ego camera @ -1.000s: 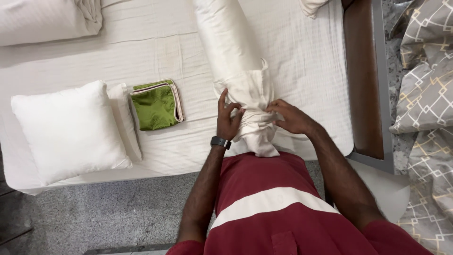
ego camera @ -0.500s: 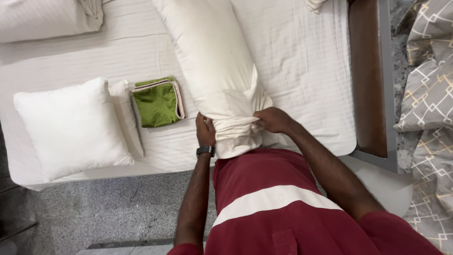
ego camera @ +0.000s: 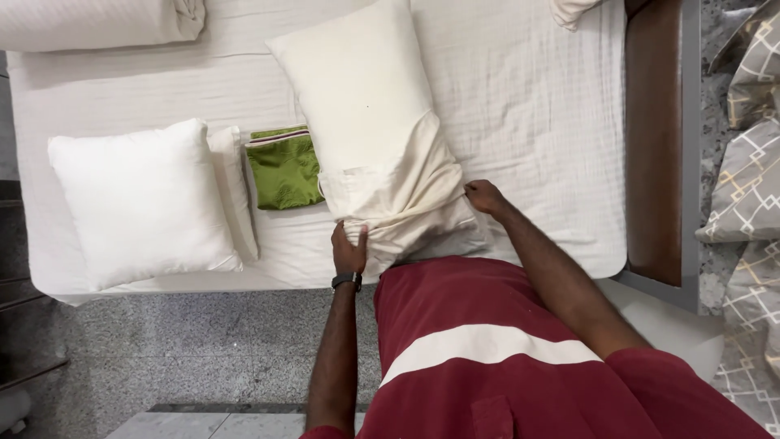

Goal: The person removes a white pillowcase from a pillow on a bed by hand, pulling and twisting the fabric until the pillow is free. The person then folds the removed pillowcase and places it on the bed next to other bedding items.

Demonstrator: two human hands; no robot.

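Cream cotton everywhere in this one. Counted it out: one big cream pillow (ego camera: pixel 361 97) lying across the middle of the white bed (ego camera: pixel 528 106), one cream pillowcase (ego camera: pixel 406 203) bunched over its near end, one square white cushion (ego camera: pixel 138 203) on the left with a thinner white pillow (ego camera: pixel 231 191) tucked just beside it, and one folded green cloth (ego camera: pixel 284 169) between that thin pillow and the big one. There was also one rolled white bundle (ego camera: pixel 97 24) at the far left, and one patterned grey duvet (ego camera: pixel 747 162) on the floor off to the right, past the brown wooden bed frame (ego camera: pixel 650 138).

Two hands, both on the pillowcase. The left hand (ego camera: pixel 349 248) was at the near left corner, arm coming straight up from the near edge, black wristband (ego camera: pixel 347 281) showing, fingers closed around a pinch of the fabric. The right hand (ego camera: pixel 485 197) was over at the right side of the case, arm stretched diagonally across from the lower right, fingers curled tight into the gathered cloth there. The case covered roughly the near third of the pillow, the rest of it bare and angled toward the far left. The person's red shirt with one white stripe (ego camera: pixel 487 349) filled the near part of the view.
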